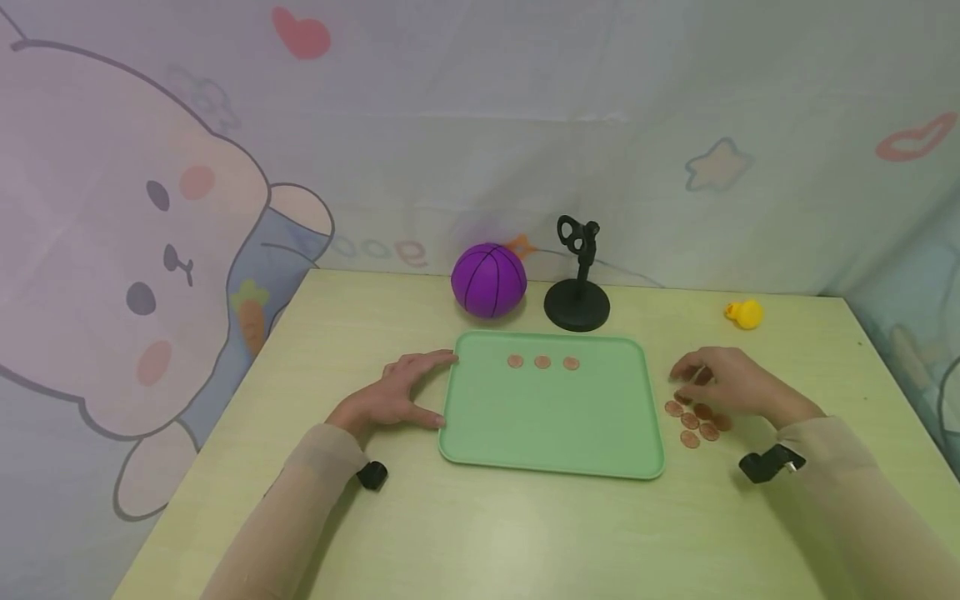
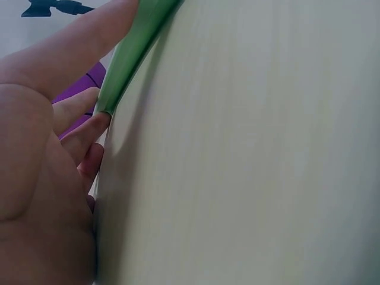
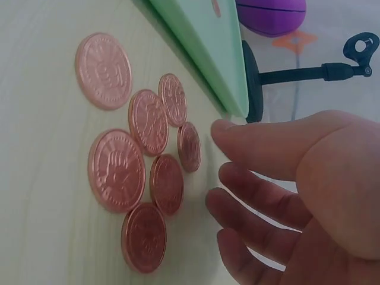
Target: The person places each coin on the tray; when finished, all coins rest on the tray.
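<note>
A light green tray (image 1: pixel 551 421) lies on the table, with three copper-coloured coins (image 1: pixel 542 362) in a row near its far edge. At the tray's left side is my left hand (image 1: pixel 392 392), thumb and fingers spread, fingertips right at the rim; the left wrist view shows fingers beside the tray's edge (image 2: pixel 122 71). To the right of the tray, several loose copper-coloured coins (image 3: pixel 117 170) lie in a cluster on the table. My right hand (image 1: pixel 723 379) hovers over the far side of that cluster, fingers loosely bent, with nothing visible between thumb and fingers in the right wrist view.
Behind the tray stand a purple ball (image 1: pixel 489 281) with black lines and a black stand (image 1: pixel 577 306) on a round base. A small yellow toy (image 1: pixel 747 314) sits at the back right. A printed cloth (image 1: pixel 465 125) hangs behind the table.
</note>
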Action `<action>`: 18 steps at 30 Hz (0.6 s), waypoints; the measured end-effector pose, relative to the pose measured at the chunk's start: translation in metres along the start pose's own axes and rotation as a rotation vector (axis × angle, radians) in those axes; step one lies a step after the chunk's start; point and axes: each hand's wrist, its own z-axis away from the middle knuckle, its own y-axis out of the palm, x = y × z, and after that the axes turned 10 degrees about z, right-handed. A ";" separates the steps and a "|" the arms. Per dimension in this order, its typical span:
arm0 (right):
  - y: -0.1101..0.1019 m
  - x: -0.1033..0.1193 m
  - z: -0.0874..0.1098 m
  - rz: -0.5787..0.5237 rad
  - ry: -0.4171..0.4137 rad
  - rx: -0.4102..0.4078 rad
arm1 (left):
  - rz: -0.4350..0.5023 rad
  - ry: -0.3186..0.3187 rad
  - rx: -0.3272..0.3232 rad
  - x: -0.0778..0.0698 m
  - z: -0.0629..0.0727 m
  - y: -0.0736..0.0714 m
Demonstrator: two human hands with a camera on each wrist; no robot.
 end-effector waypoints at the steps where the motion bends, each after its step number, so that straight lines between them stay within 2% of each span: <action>1: 0.000 -0.001 0.001 0.001 -0.005 0.008 | 0.002 0.004 -0.001 0.000 0.000 0.000; 6: -0.002 -0.004 0.004 0.010 -0.037 0.017 | 0.008 0.005 -0.006 -0.001 0.000 0.000; 18: 0.004 -0.009 0.000 -0.002 -0.014 0.043 | 0.001 -0.004 -0.002 -0.001 0.000 0.000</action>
